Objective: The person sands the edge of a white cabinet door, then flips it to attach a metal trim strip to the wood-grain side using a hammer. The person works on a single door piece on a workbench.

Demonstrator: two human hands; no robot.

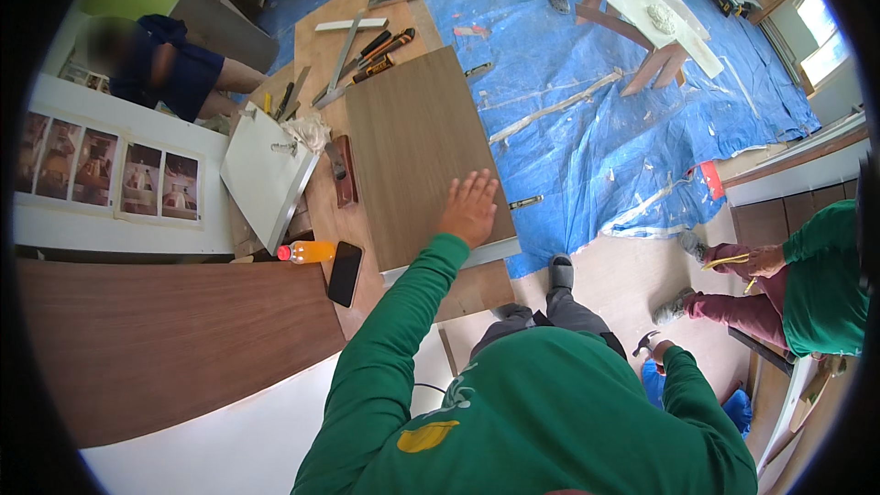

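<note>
Blue tarp (605, 119): covers the floor beyond the bench, wrinkled, with strips of trim lying on it.
Tabletop (321, 211): long wooden bench, crowded with tools at the far end.
Brown panel (417, 151): flat wood-grain board lying on the tabletop, its near edge over a pale strip at the bench end.
White panel (266, 170): smaller board, tilted, just left of the brown panel.
Left hand (469, 208): released, fingers spread, palm flat on the near right part of the brown panel.
Right hand (658, 348): low at the person's side, clenched around a hammer (645, 341).
Phone (345, 273): dark, at the tabletop's near edge, just beside an orange bottle (308, 251) lying on its side.
Risk: the panel rests near the edge, so a push from the flat hand could slide it off; I judge the phone and bottle could be knocked down too.
</note>
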